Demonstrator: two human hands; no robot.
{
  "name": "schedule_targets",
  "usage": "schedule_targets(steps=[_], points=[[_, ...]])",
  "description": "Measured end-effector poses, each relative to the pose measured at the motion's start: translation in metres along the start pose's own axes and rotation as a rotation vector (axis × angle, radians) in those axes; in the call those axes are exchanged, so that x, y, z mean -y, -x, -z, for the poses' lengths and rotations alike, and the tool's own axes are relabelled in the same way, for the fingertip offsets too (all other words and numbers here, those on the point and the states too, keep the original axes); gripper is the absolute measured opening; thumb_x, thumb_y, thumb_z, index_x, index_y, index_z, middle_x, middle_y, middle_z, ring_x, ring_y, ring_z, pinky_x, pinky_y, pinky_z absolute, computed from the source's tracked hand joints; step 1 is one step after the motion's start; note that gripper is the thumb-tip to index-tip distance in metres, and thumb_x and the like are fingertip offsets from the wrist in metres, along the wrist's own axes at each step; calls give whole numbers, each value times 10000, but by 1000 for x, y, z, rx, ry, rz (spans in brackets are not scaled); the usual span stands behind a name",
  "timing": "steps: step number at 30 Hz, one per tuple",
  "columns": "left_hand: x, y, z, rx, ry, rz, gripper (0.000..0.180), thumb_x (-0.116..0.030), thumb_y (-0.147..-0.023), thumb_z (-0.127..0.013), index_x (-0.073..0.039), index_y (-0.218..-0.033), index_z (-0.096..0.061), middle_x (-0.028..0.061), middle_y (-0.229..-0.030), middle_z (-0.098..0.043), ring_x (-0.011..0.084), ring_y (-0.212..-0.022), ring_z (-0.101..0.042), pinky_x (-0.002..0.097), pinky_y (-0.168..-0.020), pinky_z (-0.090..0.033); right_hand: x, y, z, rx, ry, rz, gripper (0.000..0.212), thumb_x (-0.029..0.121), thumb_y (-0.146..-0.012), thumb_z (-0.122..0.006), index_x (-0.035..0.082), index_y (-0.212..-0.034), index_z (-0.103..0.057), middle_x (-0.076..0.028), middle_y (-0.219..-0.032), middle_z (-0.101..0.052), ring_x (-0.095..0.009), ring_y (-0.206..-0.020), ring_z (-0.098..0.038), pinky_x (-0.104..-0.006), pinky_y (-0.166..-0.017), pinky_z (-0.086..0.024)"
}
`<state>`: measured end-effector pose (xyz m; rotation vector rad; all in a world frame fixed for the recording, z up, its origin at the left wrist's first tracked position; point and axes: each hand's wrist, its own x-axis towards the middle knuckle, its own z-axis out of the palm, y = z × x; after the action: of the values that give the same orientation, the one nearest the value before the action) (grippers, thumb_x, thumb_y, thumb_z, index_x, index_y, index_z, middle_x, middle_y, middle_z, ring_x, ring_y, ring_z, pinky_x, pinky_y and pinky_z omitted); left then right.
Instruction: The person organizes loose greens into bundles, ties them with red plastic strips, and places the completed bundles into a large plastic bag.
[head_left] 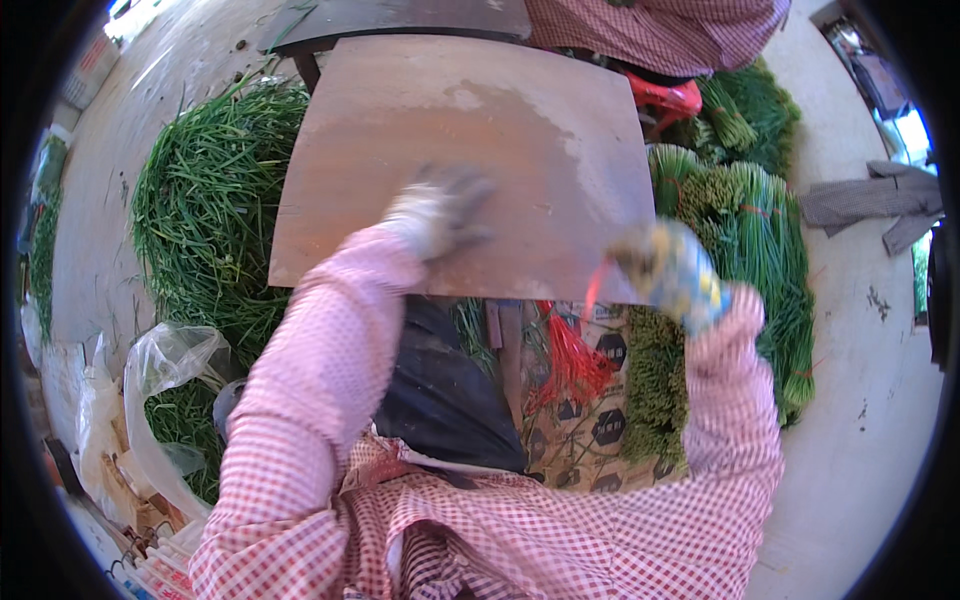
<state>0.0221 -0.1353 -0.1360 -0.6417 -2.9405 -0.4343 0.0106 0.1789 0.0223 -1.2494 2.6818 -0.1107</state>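
My left hand (445,208), in a pale grey glove, is over the middle of a wet brown wooden board (400,100). Motion blurs it, but its fingers look stretched out and hold nothing visible. By the board's right front corner is my right hand (672,268), in a blue and yellow patterned glove. Its fingers are closed on a thin red tie (596,288), which dangles from them. Below the front edge of the board hangs a bunch of red ties (572,365).
A heap of loose green stalks (215,200) lies left of the board, tied green bundles (765,235) to its right. A clear plastic bag (165,365) stands at lower left. Across the board, a person in a checked garment (660,35) sits near a red stool (668,98).
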Motion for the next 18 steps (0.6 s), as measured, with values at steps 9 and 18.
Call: schedule_targets(steps=[9, 18], points=[[70, 309, 113, -124, -6, 765, 742, -94, -764, -770, -66, -1421, -426, 211, -1480, -384, 391, -1356, -389, 439, -1120, -340, -60, -254, -21, -257, -17, -97, 409, 129, -859, -625, 112, -1265, -579, -183, -1154, -651, -360, -1061, -622, -391, -924, -498], [-12, 554, 112, -346, -17, 1268, 589, -118, -819, -701, -77, -1364, -482, 165, -1489, -396, 349, -1359, -386, 419, -1140, -289, 52, -220, -127, -186, 16, -64, 795, 585, -884, -540, 59, -1458, -378, -242, -1502, -339, -406, -1411, -285, -522, -1162, -196]])
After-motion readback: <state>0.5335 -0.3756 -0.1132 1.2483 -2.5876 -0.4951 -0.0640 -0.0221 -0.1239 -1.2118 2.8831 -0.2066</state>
